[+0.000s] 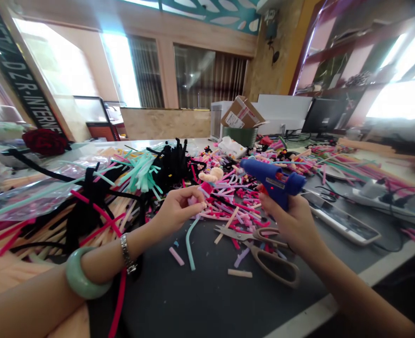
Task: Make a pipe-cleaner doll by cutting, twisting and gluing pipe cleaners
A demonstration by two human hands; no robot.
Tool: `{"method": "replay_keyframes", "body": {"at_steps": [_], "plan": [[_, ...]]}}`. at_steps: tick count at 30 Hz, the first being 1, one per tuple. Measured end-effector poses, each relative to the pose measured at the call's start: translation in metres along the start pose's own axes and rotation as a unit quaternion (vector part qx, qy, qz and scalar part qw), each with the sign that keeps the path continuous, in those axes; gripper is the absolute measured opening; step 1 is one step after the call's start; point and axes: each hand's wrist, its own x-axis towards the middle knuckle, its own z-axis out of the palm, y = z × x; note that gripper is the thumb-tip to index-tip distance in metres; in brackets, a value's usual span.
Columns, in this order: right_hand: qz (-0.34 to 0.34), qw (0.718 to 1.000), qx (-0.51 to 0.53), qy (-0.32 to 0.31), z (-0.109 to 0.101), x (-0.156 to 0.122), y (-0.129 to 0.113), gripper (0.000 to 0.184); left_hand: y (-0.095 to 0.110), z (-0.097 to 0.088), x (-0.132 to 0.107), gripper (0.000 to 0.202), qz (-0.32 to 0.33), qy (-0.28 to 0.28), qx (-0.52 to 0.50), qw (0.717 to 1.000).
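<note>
My left hand point(179, 211) pinches a small pink pipe-cleaner piece point(200, 193) at the fingertips, and a cream fuzzy piece point(211, 175) sits just beyond it. I can't tell whether the two are joined. My right hand point(293, 220) is shut around the grip of a blue hot glue gun point(274, 180), whose nozzle points left toward the pink piece, a short gap apart. Below that hand lie large steel scissors point(260, 246) with beige handles on the dark work mat point(207, 300). Cut pipe-cleaner pieces point(224, 202) in pink and lilac are heaped ahead.
Black, mint and pink pipe cleaners point(172, 166) lie in bundles to the left, beside a clear plastic bag point(41, 188). A white power strip point(379, 192) with cables and a white tablet-like device point(341, 218) sit right. A cardboard box point(242, 112) and monitor point(322, 115) stand behind.
</note>
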Motion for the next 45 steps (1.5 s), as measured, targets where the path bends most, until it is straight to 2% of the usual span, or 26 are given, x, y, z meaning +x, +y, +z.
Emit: {"method": "replay_keyframes", "body": {"at_steps": [4,7,11,19,23,27,45], "plan": [[-0.061,0.996,-0.061,-0.037,-0.003,-0.003,0.004,0.027,0.001,-0.003,-0.001,0.011,0.054,0.003,0.118,0.992],[-0.12,0.987,-0.095,-0.047,-0.005,-0.003,0.003,0.026,0.003,-0.003,-0.001,0.01,0.087,0.014,0.16,0.983],[-0.2,0.966,-0.151,-0.072,-0.01,-0.003,0.003,0.016,0.005,-0.003,-0.002,0.01,0.098,0.01,0.176,0.979],[-0.28,0.934,-0.22,-0.043,-0.011,0.0,0.014,0.022,0.002,-0.004,-0.004,0.009,0.087,-0.015,0.149,0.985],[-0.284,0.933,-0.216,-0.049,-0.009,0.001,0.016,0.022,0.003,-0.004,-0.003,0.012,0.065,0.001,0.126,0.99],[-0.25,0.945,-0.202,-0.065,-0.009,0.002,0.016,0.023,0.004,-0.003,-0.003,0.012,0.045,0.007,0.117,0.992],[-0.253,0.936,-0.236,-0.061,-0.008,0.004,0.018,0.029,-0.001,-0.003,-0.004,0.012,0.054,-0.001,0.112,0.992]]}}
